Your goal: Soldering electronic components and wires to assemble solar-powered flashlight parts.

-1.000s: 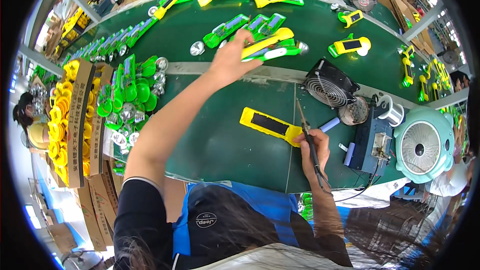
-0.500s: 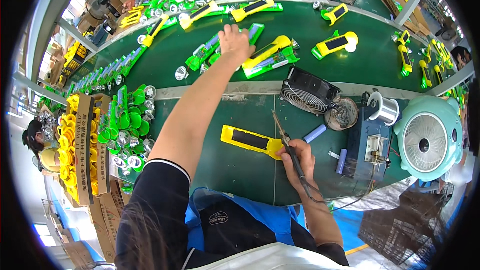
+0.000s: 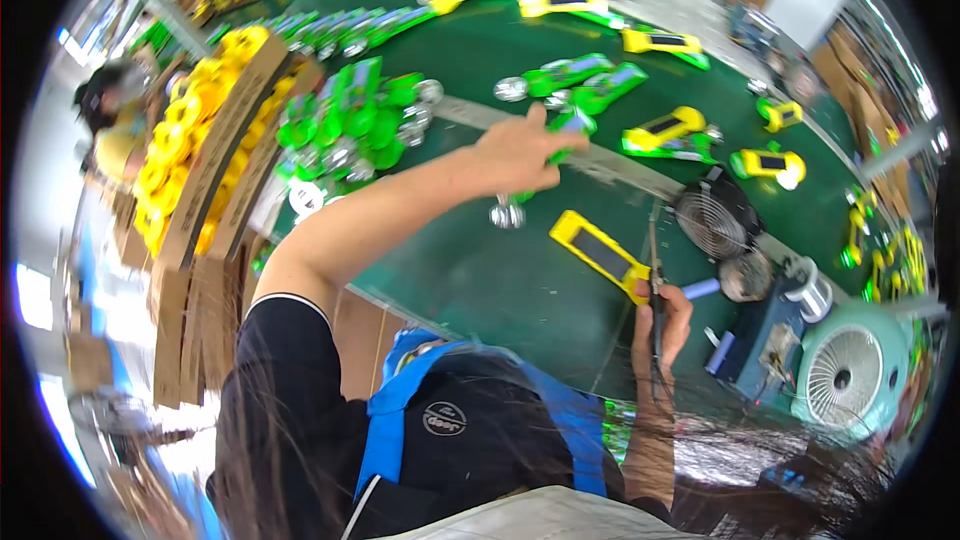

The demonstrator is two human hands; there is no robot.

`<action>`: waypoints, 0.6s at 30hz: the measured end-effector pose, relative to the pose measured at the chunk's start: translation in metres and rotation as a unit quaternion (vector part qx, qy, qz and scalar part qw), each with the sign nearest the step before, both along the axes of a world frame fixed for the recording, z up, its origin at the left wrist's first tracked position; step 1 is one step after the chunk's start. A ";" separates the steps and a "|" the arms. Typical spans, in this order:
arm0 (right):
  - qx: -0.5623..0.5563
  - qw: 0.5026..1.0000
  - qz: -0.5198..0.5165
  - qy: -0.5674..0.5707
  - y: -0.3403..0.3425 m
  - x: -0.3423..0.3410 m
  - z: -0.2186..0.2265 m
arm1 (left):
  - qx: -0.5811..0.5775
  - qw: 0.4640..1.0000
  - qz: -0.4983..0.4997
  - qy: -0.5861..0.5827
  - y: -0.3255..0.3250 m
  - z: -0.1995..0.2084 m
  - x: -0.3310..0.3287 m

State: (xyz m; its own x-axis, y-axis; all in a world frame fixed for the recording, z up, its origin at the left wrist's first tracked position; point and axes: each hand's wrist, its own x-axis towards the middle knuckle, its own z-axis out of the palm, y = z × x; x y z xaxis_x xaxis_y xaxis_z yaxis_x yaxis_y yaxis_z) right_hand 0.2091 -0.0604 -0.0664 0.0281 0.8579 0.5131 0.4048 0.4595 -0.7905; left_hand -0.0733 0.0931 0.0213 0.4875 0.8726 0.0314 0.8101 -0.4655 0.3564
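My left hand [image 3: 520, 148] is stretched out over the green bench and is closed on a green plastic part [image 3: 572, 122] with a silver round piece [image 3: 506, 214] hanging below it. My right hand [image 3: 660, 325] rests near the bench's front edge and grips a thin soldering iron [image 3: 654, 262], its tip pointing away from me. A yellow flat housing [image 3: 598, 254] lies just left of the iron's tip on the green mat [image 3: 480, 290].
Green and yellow parts [image 3: 660, 130] lie scattered across the far conveyor. Piles of green pieces [image 3: 350, 120] and yellow stacks in a cardboard box [image 3: 190, 150] stand at left. A small black fan [image 3: 712, 212], a solder spool [image 3: 806, 276] and a teal fan [image 3: 850, 370] sit at right. Another person [image 3: 110, 110] is far left.
My left hand has drawn back from the far conveyor toward me with a green part in it. My head has turned left. The right hand still holds the iron by the yellow housing.
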 end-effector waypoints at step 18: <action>-0.008 0.990 -0.004 0.139 -0.031 0.022 0.042 | 0.079 0.964 -0.115 -0.227 -0.118 -0.035 -0.014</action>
State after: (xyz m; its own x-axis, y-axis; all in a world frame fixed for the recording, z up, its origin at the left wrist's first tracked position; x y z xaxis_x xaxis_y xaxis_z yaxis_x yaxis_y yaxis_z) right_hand 0.2315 -0.0916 -0.0240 0.1734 0.8652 0.4706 0.1737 0.4434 -0.8793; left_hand -0.0873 -0.0248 -0.0139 0.5713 0.7104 0.4111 0.4567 -0.6913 0.5599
